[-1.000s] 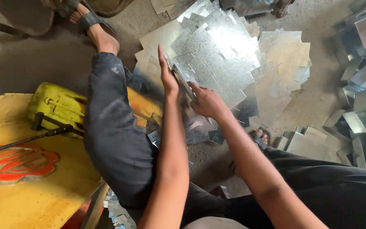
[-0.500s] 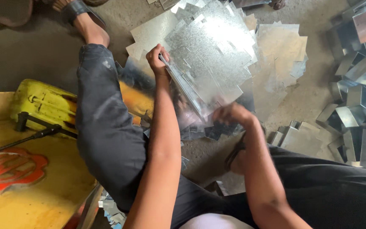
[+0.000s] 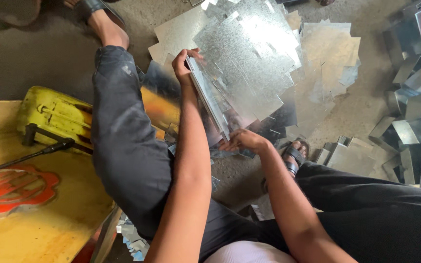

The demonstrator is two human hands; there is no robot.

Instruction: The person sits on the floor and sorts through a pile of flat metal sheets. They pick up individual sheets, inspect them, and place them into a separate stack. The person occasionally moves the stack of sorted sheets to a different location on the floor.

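1. Since the earlier frame the right hand (image 3: 243,141) has dropped lower along the metal sheet (image 3: 209,100), from its middle to its near bottom end, and the sheet stands steeper on its edge.
2. At the far, upper end the left hand (image 3: 185,65) has its grip pinching the sheet, thumb on one face and fingers curled over the other.
3. At the near end the right hand's fingers rest flat against the sheet's lower corner; whether they close around it cannot be told from this angle.
4. Held edge-on between both hands, the sheet runs diagonally above the floor (image 3: 35,53), between the person's two legs.
5. Behind it a pile of flat galvanized sheets (image 3: 264,63) fans out across the floor.
6. Folded metal boxes (image 3: 415,97) are heaped at the right, well apart from the hands.
7. A yellow machine (image 3: 54,114) with a black lever (image 3: 30,156) sits on the yellow table (image 3: 40,219) at the left, beside the dark trouser leg (image 3: 123,141).
8. Both feet wear dark sandals; the right one (image 3: 293,156) shows just beside the right hand.
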